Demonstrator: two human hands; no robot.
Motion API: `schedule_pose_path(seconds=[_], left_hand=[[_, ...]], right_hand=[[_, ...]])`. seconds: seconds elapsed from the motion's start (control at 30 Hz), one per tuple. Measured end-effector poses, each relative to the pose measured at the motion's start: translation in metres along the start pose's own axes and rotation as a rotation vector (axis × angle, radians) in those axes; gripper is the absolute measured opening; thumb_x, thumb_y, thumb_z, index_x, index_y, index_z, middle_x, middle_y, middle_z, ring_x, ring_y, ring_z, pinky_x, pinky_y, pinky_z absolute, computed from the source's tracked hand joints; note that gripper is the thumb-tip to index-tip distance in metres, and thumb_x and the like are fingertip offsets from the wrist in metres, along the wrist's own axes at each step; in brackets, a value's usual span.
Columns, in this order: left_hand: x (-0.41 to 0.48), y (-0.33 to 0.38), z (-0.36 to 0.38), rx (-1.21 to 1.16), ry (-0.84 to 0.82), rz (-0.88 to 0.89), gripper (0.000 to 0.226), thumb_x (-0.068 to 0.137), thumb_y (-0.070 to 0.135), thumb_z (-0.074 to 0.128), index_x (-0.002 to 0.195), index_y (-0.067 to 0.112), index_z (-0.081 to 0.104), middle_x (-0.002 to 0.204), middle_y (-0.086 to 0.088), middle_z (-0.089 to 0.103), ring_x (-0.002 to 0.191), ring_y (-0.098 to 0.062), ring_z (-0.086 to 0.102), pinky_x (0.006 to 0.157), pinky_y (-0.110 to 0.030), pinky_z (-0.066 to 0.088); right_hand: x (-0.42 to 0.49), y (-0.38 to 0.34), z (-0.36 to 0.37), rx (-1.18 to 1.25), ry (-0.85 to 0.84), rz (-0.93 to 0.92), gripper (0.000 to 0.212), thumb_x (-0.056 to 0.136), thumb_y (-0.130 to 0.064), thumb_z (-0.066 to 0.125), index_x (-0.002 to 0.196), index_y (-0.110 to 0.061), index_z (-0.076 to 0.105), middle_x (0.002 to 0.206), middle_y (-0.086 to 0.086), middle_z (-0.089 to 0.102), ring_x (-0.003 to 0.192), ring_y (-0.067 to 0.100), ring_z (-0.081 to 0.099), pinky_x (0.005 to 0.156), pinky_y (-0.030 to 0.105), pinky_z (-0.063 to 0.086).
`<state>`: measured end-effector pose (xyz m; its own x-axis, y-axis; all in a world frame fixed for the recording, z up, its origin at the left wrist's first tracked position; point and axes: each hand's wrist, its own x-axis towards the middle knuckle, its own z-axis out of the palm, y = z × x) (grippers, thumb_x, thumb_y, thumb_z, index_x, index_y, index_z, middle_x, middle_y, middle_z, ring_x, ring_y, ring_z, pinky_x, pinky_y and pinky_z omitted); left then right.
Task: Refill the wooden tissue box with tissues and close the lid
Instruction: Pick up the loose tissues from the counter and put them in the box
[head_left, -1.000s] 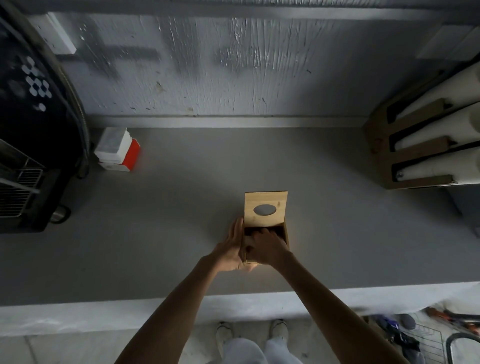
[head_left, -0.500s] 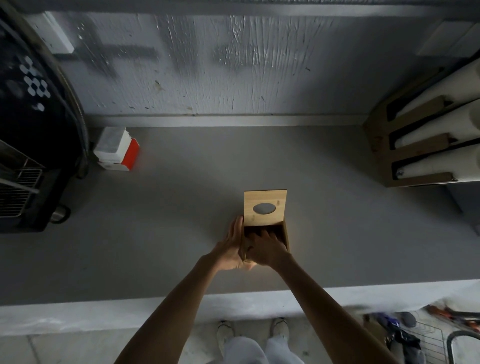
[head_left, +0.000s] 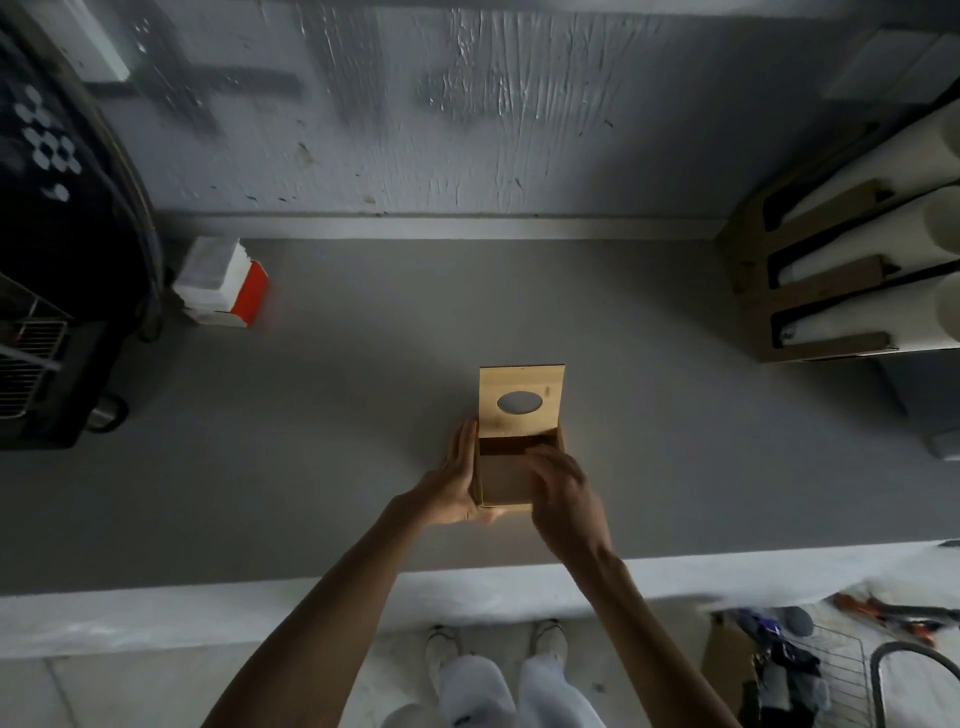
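Note:
A small wooden tissue box (head_left: 503, 480) stands near the front of the grey counter (head_left: 337, 441), its inside showing bare and dark. Its hinged lid (head_left: 521, 399), with an oval hole, stands upright at the back. My left hand (head_left: 457, 480) presses flat against the box's left side, thumb under the front edge. Over the box's right front corner hovers my right hand (head_left: 563, 491), fingers loosely curled and apart, holding nothing. A pack of white tissues in a red-and-white wrapper (head_left: 223, 283) lies at the back left of the counter.
A dark appliance with a wire rack (head_left: 47, 291) fills the left side. A wooden holder with white rolls (head_left: 841, 270) stands at the right. The wall runs behind; the counter's pale front edge (head_left: 260, 603) is near me. Clutter and a wire basket (head_left: 831, 660) sit on the floor at the right.
My right hand has lifted out of the box's opening and shifted right, uncovering the bare inside. My left hand stays on the box's left side.

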<state>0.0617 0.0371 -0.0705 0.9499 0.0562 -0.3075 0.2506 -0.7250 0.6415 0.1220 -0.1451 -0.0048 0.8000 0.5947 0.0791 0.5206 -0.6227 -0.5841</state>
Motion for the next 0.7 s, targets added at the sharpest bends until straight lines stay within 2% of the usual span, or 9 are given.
schedule_pose_path(seconds=[0.07, 0.17, 0.27, 0.3, 0.37, 0.43, 0.53, 0.63, 0.7], left_hand=[[-0.004, 0.003, -0.002, -0.024, 0.041, 0.03, 0.147, 0.061, 0.043, 0.089, 0.147, 0.016, -0.026, 0.157, -0.016, 0.001, 0.143, -0.03, 0.023, 0.11, -0.049, 0.041], [-0.012, 0.017, -0.006, -0.262, 0.095, 0.004, 0.143, 0.06, 0.038, 0.089, 0.15, 0.027, -0.021, 0.156, -0.002, 0.01, 0.141, -0.021, 0.027, 0.102, -0.046, 0.05], [-0.018, 0.033, -0.012, -0.523, 0.027, -0.06, 0.135, 0.063, 0.027, 0.089, 0.148, 0.042, -0.015, 0.152, 0.002, 0.022, 0.138, -0.016, 0.032, 0.104, -0.042, 0.048], [-0.017, 0.037, -0.014, -0.577, -0.005, -0.092, 0.133, 0.067, 0.023, 0.087, 0.148, 0.041, -0.017, 0.152, 0.002, 0.022, 0.138, -0.016, 0.032, 0.106, -0.04, 0.046], [-0.013, 0.046, -0.015, -0.634, -0.003, -0.194, 0.125, 0.079, 0.014, 0.079, 0.15, 0.03, -0.023, 0.151, 0.004, 0.02, 0.139, -0.016, 0.027, 0.111, -0.041, 0.039], [-0.009, 0.055, -0.015, -0.633, 0.087, -0.286, 0.108, 0.086, 0.008, 0.069, 0.153, 0.027, -0.013, 0.153, 0.004, 0.023, 0.14, -0.018, 0.027, 0.112, -0.046, 0.037], [-0.007, 0.067, -0.006, -0.484, 0.299, -0.391, 0.08, 0.087, 0.012, 0.055, 0.148, 0.035, 0.01, 0.145, -0.001, 0.042, 0.132, -0.026, 0.044, 0.1, -0.054, 0.048], [-0.002, 0.072, 0.006, -0.421, 0.429, -0.578, 0.059, 0.09, 0.024, 0.049, 0.142, 0.029, 0.022, 0.13, -0.003, 0.055, 0.115, -0.03, 0.058, 0.089, -0.055, 0.052], [0.0, 0.077, 0.01, -0.381, 0.461, -0.709, 0.044, 0.092, 0.02, 0.048, 0.134, 0.02, 0.036, 0.12, -0.006, 0.061, 0.106, -0.03, 0.061, 0.085, -0.049, 0.053]], right_hand=[[-0.006, 0.013, -0.01, -0.006, 0.068, 0.063, 0.022, 0.09, -0.004, 0.058, 0.107, -0.014, 0.066, 0.116, 0.009, 0.066, 0.101, 0.024, 0.064, 0.078, 0.036, 0.06], [-0.005, 0.03, -0.01, -0.058, -0.085, 0.123, 0.016, 0.094, -0.022, 0.054, 0.103, -0.025, 0.067, 0.139, 0.015, 0.049, 0.123, 0.035, 0.049, 0.086, 0.047, 0.056], [0.003, 0.036, -0.001, -0.217, -0.225, 0.0, 0.01, 0.093, -0.029, 0.054, 0.094, -0.028, 0.064, 0.148, 0.019, 0.039, 0.135, 0.043, 0.034, 0.095, 0.059, 0.048], [0.006, 0.037, 0.003, -0.275, -0.26, -0.045, 0.007, 0.092, -0.029, 0.055, 0.096, -0.03, 0.06, 0.147, 0.019, 0.039, 0.135, 0.044, 0.035, 0.095, 0.059, 0.048], [0.013, 0.036, 0.006, -0.307, -0.318, 0.008, 0.018, 0.092, -0.036, 0.052, 0.11, -0.036, 0.053, 0.147, 0.011, 0.035, 0.128, 0.039, 0.04, 0.089, 0.052, 0.054], [0.015, 0.033, 0.008, -0.282, -0.321, 0.092, 0.034, 0.091, -0.041, 0.049, 0.125, -0.037, 0.042, 0.143, 0.005, 0.035, 0.119, 0.033, 0.047, 0.081, 0.046, 0.058], [0.018, 0.029, 0.007, -0.116, -0.294, 0.255, 0.041, 0.09, -0.045, 0.043, 0.128, -0.031, 0.033, 0.133, -0.001, 0.045, 0.108, 0.028, 0.055, 0.075, 0.046, 0.059], [0.018, 0.027, 0.002, -0.107, -0.306, 0.223, 0.027, 0.094, -0.042, 0.042, 0.116, -0.027, 0.044, 0.124, 0.0, 0.047, 0.105, 0.026, 0.058, 0.075, 0.043, 0.059], [0.014, 0.03, -0.002, -0.184, -0.341, 0.173, 0.023, 0.098, -0.038, 0.04, 0.11, -0.025, 0.053, 0.136, 0.004, 0.043, 0.115, 0.028, 0.055, 0.081, 0.042, 0.058]])
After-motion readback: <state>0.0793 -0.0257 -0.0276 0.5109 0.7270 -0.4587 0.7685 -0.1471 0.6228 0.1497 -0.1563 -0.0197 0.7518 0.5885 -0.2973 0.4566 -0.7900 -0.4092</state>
